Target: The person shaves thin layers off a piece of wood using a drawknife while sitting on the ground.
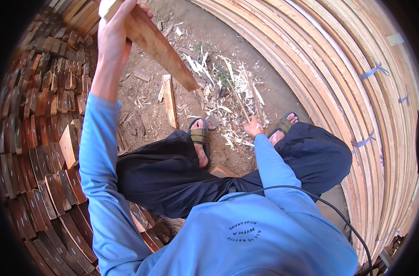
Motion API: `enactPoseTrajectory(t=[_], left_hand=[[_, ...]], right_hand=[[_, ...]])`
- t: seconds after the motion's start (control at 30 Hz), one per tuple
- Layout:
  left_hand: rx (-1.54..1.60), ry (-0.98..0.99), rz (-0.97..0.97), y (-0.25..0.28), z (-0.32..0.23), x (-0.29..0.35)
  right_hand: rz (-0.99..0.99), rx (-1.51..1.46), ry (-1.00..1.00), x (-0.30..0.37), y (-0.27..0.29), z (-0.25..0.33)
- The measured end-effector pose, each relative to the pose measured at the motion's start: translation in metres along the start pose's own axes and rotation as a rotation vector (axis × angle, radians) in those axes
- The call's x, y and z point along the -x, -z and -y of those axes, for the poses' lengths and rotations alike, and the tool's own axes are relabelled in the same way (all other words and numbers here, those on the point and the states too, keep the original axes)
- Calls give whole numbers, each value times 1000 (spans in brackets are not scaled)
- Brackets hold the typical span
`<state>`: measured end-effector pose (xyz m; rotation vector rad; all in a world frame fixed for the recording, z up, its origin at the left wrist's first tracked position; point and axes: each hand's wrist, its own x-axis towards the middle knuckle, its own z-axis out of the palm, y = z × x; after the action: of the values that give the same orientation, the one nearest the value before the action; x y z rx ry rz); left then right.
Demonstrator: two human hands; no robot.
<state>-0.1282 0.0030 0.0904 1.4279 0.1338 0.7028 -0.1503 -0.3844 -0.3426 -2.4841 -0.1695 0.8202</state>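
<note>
My left hand [115, 30], raised at the upper left, is closed around a wooden board [156, 46]. The board slants down to the right and ends above the ground, its far part cut off by the top of the picture. Low between my feet, my right hand [253, 127] is closed on a thin, pale brown stick [239, 101], which points away from me over a heap of wood shavings [218, 87]. Its far end blends into the shavings, so I cannot make out its tip.
Stacked wood blocks [39, 138] rise on the left. Long bent-looking planks [352, 78], tied with blue strips, line the right. A short wood piece [170, 102] lies on the dirt by my left sandal [199, 136]. A black cable [329, 201] crosses my shirt.
</note>
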Motion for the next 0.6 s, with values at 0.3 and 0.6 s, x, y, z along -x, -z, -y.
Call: enactPoseTrajectory(t=[0.3,0.6], left_hand=[[-48,-19,-115,11,74,-15],[320,93,-377,35,208,58]], right_hand=[[592,-985,-212,100,128,98],[700,-1234,-138,161,159,105]])
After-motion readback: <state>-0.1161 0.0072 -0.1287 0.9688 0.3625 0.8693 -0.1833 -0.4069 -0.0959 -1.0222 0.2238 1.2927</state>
